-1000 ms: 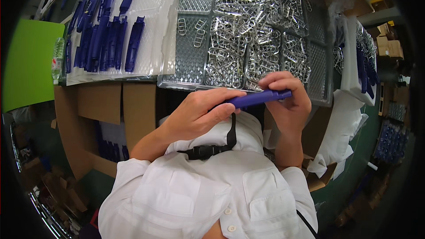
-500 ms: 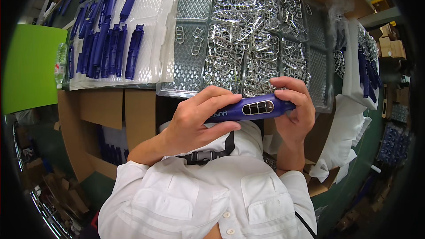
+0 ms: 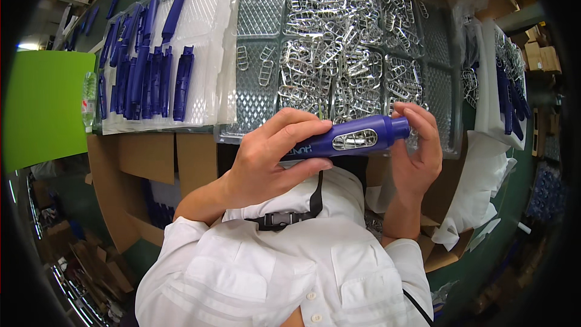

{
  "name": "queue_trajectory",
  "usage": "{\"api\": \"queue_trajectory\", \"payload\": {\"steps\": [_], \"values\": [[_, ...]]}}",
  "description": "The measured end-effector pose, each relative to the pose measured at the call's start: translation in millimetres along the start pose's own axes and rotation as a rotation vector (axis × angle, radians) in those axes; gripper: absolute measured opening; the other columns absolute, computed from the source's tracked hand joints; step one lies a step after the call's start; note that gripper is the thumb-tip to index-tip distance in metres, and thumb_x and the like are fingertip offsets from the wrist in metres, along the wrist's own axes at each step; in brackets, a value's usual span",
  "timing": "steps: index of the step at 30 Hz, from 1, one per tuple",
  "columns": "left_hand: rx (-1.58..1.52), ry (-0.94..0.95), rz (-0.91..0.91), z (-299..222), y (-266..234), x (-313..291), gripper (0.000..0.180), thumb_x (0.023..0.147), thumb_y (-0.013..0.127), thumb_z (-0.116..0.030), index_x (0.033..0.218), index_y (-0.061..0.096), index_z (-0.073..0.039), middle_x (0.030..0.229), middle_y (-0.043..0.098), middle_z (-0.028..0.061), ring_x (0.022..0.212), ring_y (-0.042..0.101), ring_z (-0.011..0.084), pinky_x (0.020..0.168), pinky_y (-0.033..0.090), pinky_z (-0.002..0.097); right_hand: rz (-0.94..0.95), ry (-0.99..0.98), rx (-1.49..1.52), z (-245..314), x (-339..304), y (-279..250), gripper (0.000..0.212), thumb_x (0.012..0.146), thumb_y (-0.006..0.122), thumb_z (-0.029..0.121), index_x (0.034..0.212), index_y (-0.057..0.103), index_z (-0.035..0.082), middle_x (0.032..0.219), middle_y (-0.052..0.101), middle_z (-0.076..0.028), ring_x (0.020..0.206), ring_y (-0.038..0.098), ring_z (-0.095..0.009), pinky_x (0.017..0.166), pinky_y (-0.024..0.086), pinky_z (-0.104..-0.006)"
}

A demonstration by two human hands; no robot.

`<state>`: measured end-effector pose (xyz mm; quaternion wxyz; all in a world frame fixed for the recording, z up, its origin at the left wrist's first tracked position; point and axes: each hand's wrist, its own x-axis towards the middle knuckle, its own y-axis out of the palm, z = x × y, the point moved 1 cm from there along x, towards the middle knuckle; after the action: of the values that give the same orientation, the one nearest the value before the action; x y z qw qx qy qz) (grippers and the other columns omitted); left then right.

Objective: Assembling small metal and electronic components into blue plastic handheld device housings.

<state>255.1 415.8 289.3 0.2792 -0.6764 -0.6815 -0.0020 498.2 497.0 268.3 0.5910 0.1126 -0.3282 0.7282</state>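
Note:
My left hand [image 3: 269, 151] grips a blue tubular plastic housing [image 3: 321, 143] between the thumb below and the fingers above. The housing lies almost level, with pale lettering near my fingers. Its long oval window has a shiny chrome rim, and silvery shapes show inside. At the narrower right end, my right hand [image 3: 420, 151] has its thumb and fingers apart around the tip; whether they touch it is unclear. Just beyond my hands, a clear compartment tray [image 3: 254, 100] holds many chrome ladder-shaped trim pieces [image 3: 308, 63].
Blue housing parts [image 3: 142, 79] lie on a translucent tray [image 3: 203, 66] at left, beside a clear bottle [image 3: 89, 100] and a green board [image 3: 45, 109]. An open carton [image 3: 148, 157] stands below the table edge. More blue and chrome parts sit in a white foam box [image 3: 491, 109] at right.
My right hand has loosened from the housing's right end and shifted slightly right, baring the tip. The housing has tilted up a little at that end; its window now looks silvery instead of dark.

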Motion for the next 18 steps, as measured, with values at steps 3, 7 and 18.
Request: {"api": "queue_trajectory", "payload": {"steps": [3, 7, 18], "values": [[0.093, 0.014, -0.058, 17.1, -19.7, 36.0, 0.05, 0.081, 0.086, -0.009, 0.126, 0.067, 0.0, 0.108, 0.069, 0.0153, 0.092, 0.071, 0.025, 0.076, 0.059, 0.0327, -0.02, 0.059, -0.047, -3.3, -2.6, -7.9, 0.032, 0.086, 0.069, -0.013, 0.116, 0.066, -0.001, 0.117, 0.072, -0.017, 0.1, 0.071, -0.024, 0.088, 0.057, -0.0333], [0.017, -0.313, -0.178, 65.7, -60.6, 144.1, 0.046, 0.09, 0.078, -0.021, 0.13, 0.068, 0.0, 0.098, 0.073, 0.0072, 0.076, 0.065, 0.0102, 0.061, 0.05, 0.0239, -0.004, 0.151, -0.068, -2.0, -8.7, -15.1, 0.023, 0.088, 0.069, -0.008, 0.109, 0.068, 0.0, 0.115, 0.072, -0.015, 0.1, 0.071, -0.026, 0.09, 0.056, -0.035], [-0.164, -0.052, -0.742, 131.5, -177.9, 177.3, 0.044, 0.096, 0.075, -0.021, 0.133, 0.065, 0.0, 0.125, 0.071, 0.0062, 0.111, 0.065, 0.0114, 0.092, 0.049, 0.0269, 0.039, 0.261, -0.141, 8.6, -7.7, -10.6, 0.021, 0.09, 0.068, -0.007, 0.109, 0.069, 0.0, 0.115, 0.072, -0.014, 0.097, 0.071, -0.024, 0.084, 0.055, -0.0321]]}}
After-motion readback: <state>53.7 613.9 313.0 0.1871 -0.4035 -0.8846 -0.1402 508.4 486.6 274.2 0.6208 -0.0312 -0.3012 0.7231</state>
